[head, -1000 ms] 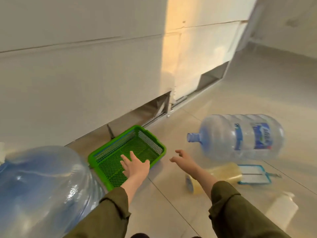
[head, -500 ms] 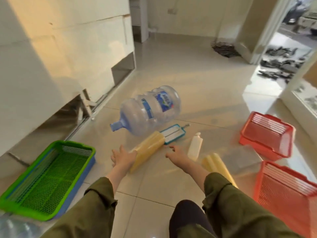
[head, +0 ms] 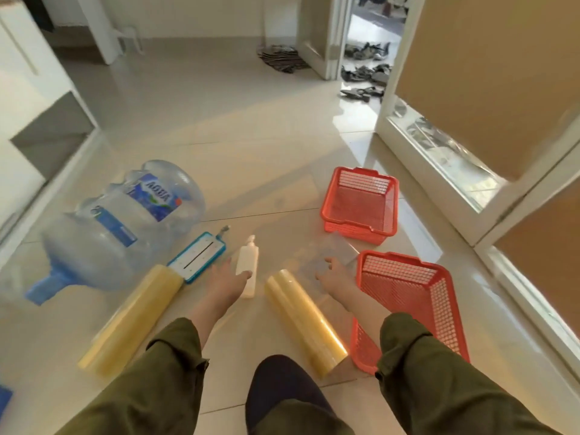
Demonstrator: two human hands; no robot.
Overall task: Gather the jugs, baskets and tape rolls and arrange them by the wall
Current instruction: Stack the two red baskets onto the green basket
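Both hands are held released, with fingers spread and nothing grasped. The left hand (head: 224, 281) is held low over the floor (head: 251, 146), fingertips at the white bottle (head: 248, 265); contact cannot be told. The right hand (head: 334, 277) is held over a clear plastic piece (head: 332, 251); contact cannot be told there either.

Clutter between the task items:
- The white bottle is laid between the two tape rolls.
- A blue-framed white panel (head: 197, 257) is wedged between the jug and the bottle, abutted by the far end of the left roll.
- Shoes (head: 364, 73) are scattered at the doorway, with a striped mat (head: 282, 58) beside it. Both are well apart from the work area.

Counted in view:
- One jug (head: 122, 227), laid on its side on the floor at the left, blue neck toward the near left, near the white unit (head: 18, 89).
- Two yellow tape rolls: left roll (head: 131, 318) and right roll (head: 304, 318), both laid flat.
- Two red baskets: far basket (head: 361, 202) and near basket (head: 405, 296), set at the right. The near one is just beside the right roll and is partly covered by the right sleeve.

Containers: the mesh bottoms of both baskets are seen bare. The jug wall is seen through, clear.
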